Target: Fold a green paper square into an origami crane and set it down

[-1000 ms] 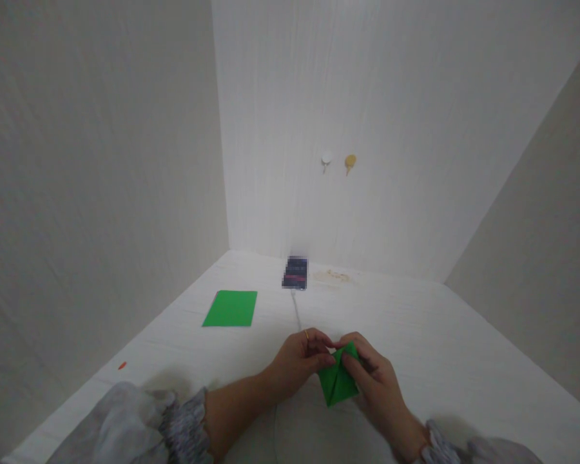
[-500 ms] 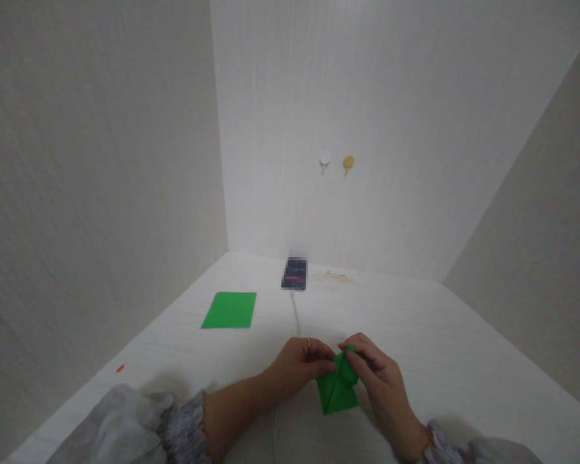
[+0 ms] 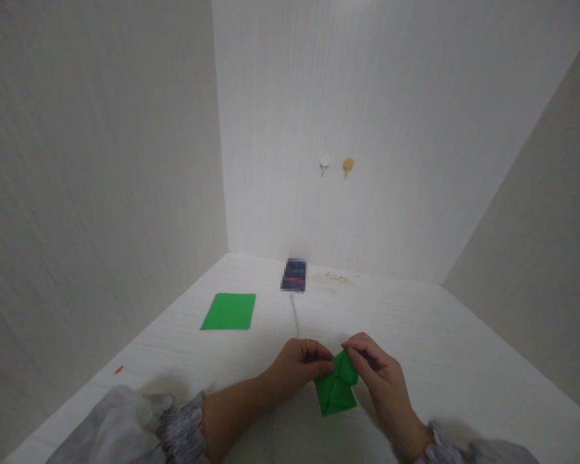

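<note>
so the left hand has its grip closed on the left edge of the folded green paper, and the right hand is pinching its top corner. paper's above the white worktop, nearer than the flat green sheet.

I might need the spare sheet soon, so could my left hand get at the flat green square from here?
Probably yes: nothing stands between the left hand and the green square, though its grip is on the folded paper.
</note>
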Available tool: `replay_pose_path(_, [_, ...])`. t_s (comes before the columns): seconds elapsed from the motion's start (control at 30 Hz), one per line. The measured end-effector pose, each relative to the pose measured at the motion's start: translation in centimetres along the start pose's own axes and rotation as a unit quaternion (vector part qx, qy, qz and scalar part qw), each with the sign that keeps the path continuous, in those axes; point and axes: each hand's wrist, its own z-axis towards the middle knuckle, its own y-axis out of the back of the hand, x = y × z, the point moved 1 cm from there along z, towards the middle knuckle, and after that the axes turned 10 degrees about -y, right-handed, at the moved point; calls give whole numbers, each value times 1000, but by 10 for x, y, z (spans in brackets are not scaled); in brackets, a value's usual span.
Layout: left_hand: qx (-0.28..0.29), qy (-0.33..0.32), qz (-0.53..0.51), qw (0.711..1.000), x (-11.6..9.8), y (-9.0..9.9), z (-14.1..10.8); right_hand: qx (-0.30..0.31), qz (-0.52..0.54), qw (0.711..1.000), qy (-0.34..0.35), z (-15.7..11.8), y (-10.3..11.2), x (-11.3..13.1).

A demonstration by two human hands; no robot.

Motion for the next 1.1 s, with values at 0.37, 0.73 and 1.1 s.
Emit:
replay_pose_path(0.37, [-11, 19, 2, 1000, -4, -1, 0, -9, -18, 1000, -12, 0, 1, 1])
replay_pose_path(0.73, [2, 13, 0, 1000, -4, -1, 0, -15, -31, 999, -4, 0, 2, -1])
replay_pose_path(1.1, [-28, 5, 34, 999, -2, 0, 1, -24, 1, 997, -69, 1, -2, 0])
